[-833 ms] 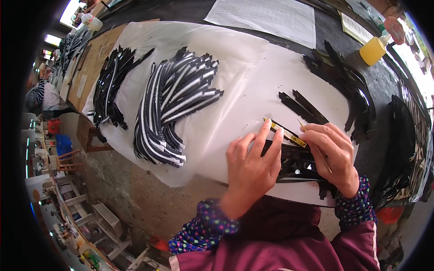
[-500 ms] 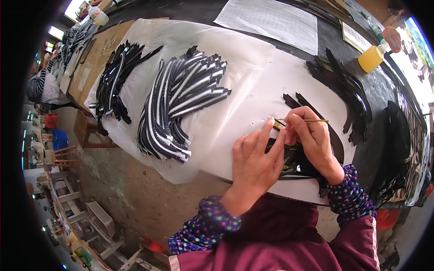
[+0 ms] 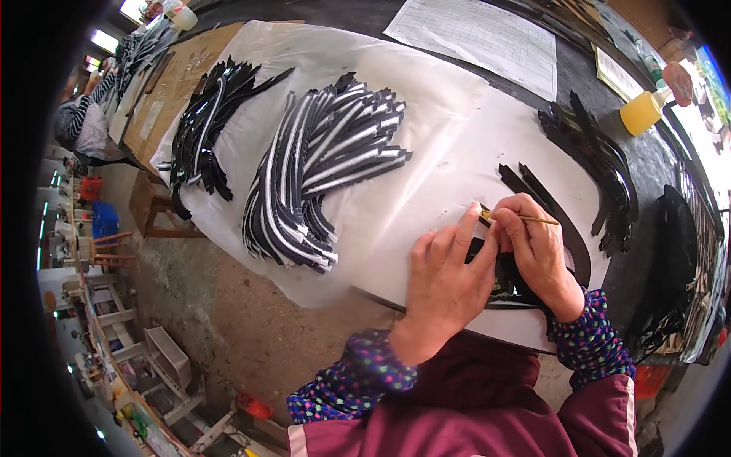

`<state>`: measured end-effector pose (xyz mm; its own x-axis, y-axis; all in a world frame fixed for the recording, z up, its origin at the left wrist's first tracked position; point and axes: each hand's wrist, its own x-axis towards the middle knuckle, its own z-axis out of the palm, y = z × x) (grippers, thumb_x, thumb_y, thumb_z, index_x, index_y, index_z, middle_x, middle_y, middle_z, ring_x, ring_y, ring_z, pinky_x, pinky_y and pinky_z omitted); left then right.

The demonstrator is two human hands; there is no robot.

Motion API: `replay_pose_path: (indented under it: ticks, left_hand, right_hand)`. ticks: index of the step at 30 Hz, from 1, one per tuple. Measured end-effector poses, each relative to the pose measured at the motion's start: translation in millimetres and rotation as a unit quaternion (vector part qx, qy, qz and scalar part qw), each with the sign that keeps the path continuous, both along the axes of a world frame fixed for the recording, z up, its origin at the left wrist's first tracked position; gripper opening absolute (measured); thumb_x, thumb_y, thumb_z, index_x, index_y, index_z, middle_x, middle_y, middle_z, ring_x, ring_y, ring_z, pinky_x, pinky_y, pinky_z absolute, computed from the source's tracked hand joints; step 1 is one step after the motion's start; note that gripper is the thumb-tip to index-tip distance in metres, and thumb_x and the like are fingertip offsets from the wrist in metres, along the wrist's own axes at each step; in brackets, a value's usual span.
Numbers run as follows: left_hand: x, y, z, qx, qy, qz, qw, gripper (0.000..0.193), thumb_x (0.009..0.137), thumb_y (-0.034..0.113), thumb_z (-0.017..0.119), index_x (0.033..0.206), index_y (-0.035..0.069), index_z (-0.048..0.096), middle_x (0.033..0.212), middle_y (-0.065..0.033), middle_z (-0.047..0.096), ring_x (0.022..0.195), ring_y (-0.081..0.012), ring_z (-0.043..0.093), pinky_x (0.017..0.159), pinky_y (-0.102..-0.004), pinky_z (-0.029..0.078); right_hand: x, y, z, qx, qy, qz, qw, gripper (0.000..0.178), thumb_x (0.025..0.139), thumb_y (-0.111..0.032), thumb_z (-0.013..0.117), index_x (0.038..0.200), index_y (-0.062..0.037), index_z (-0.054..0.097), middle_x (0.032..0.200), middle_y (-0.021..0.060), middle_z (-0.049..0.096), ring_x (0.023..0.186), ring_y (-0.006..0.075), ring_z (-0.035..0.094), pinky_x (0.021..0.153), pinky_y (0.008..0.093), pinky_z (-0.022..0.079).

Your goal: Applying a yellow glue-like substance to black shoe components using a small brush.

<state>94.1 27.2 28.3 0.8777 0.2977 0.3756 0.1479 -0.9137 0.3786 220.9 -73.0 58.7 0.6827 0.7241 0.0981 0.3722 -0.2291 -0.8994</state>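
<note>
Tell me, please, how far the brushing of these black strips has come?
Two fanned piles of black strips with white stripes lie on the white sheet. The left hand presses a black strip flat while the right hand holds a thin brush over it. A heap of plain black strips waits beyond.

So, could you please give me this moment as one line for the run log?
left hand: presses black strip on white sheet | right hand: holds thin brush | striped pile apart
</note>
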Motion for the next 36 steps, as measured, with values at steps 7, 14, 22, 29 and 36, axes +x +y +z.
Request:
replay_pose_path:
  ticks: [7, 14, 22, 29, 36]
  left_hand:
    - [-3.9, 1.7, -0.1, -0.008, -0.002, -0.008, 1.0, 0.043, 0.088, 0.022, 0.066, 0.13, 0.015, 0.065, 0.149, -0.0099, 0.047, 0.118, -0.0257, 0.05, 0.099, -0.0455, 0.039]
    - [-2.1, -8.0, -3.2, -0.018, -0.04, -0.001, 0.999, 0.043, 0.088, 0.021, 0.065, 0.13, 0.012, 0.06, 0.152, -0.0128, 0.044, 0.124, -0.0238, 0.049, 0.106, -0.0429, 0.035]
    - [-4.7, -4.4, -8.8, -0.01, -0.048, 0.002, 0.999, 0.046, 0.091, 0.02, 0.064, 0.135, 0.012, 0.057, 0.152, -0.0127, 0.043, 0.125, -0.0247, 0.048, 0.106, -0.0433, 0.035]
    - [-4.3, -2.3, -6.1, -0.03, -0.072, -0.021, 0.997, 0.046, 0.093, 0.02, 0.062, 0.138, 0.01, 0.055, 0.15, -0.0146, 0.044, 0.122, -0.0287, 0.048, 0.103, -0.0438, 0.037]
    - [-4.3, -2.6, -10.1, -0.011, -0.093, -0.026, 0.995, 0.047, 0.094, 0.021, 0.061, 0.139, 0.012, 0.053, 0.15, -0.0144, 0.044, 0.121, -0.0298, 0.049, 0.102, -0.0449, 0.038]
  right_hand:
    - [-1.3, 1.7, -2.2, 0.005, 0.03, -0.003, 1.0, 0.012, 0.102, -0.005, 0.054, 0.098, 0.0013, 0.063, 0.075, 0.0078, 0.06, 0.056, 0.0114, 0.055, 0.053, 0.0261, 0.046]
    - [4.1, -8.9, -12.9, 0.018, 0.067, -0.026, 0.997, 0.019, 0.105, -0.011, 0.051, 0.092, 0.0004, 0.059, 0.067, 0.0024, 0.056, 0.053, 0.0067, 0.048, 0.05, 0.023, 0.038]
    - [5.8, -7.5, -11.3, 0.032, 0.105, -0.032, 0.993, 0.015, 0.104, -0.009, 0.054, 0.094, 0.0011, 0.059, 0.073, 0.0063, 0.058, 0.059, 0.0114, 0.052, 0.054, 0.0255, 0.04]
    - [-14.2, -23.5, 9.5, -0.032, -0.236, 0.027, 0.971, 0.014, 0.089, 0.007, 0.061, 0.102, 0.0013, 0.06, 0.1, 0.0154, 0.062, 0.093, 0.0337, 0.058, 0.082, 0.041, 0.048]
    - [-12.9, -27.1, 2.0, -0.031, -0.196, -0.023, 0.98, 0.007, 0.09, 0.004, 0.06, 0.098, 0.0025, 0.059, 0.093, 0.0149, 0.058, 0.084, 0.03, 0.058, 0.076, 0.0383, 0.048]
